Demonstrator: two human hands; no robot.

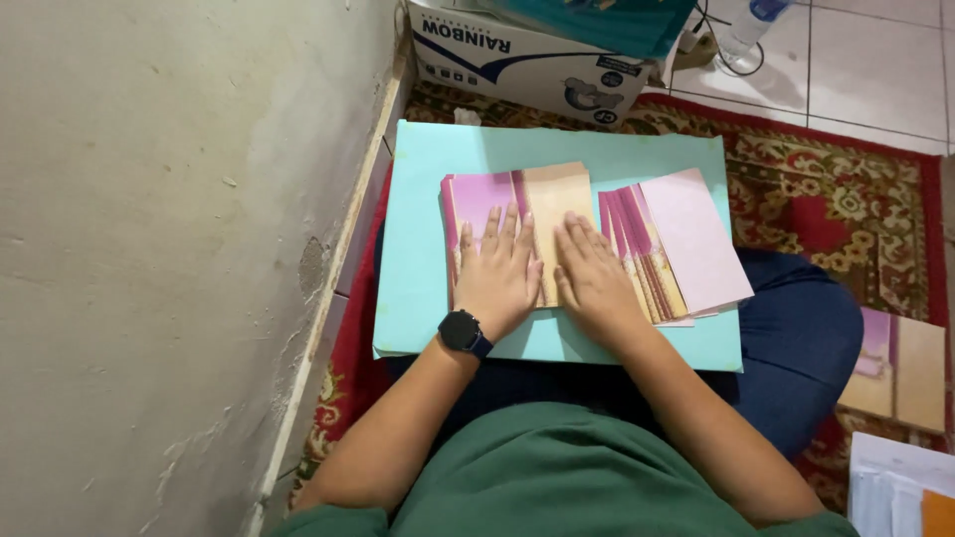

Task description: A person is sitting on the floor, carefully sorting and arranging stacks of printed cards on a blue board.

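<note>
Both hands lie flat, fingers spread, grasping nothing: the left hand [494, 278] and right hand [595, 281] press a pink-and-tan folded paper card [517, 204] at frame centre; it rests on a pale turquoise board [418, 249]; a fanned stack of pink cards [676, 249] sits just right.

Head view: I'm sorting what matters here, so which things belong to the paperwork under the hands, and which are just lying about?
In hand:
left hand
right hand
pink-and-tan folded card
fanned card stack
light-blue board

Lying about:
cardboard box
plastic bottle
cards on the carpet

Matt pink-and-tan paper card [517, 224] on smooth matt turquoise board [423, 249]; woven patterned carpet [826, 199].
</note>
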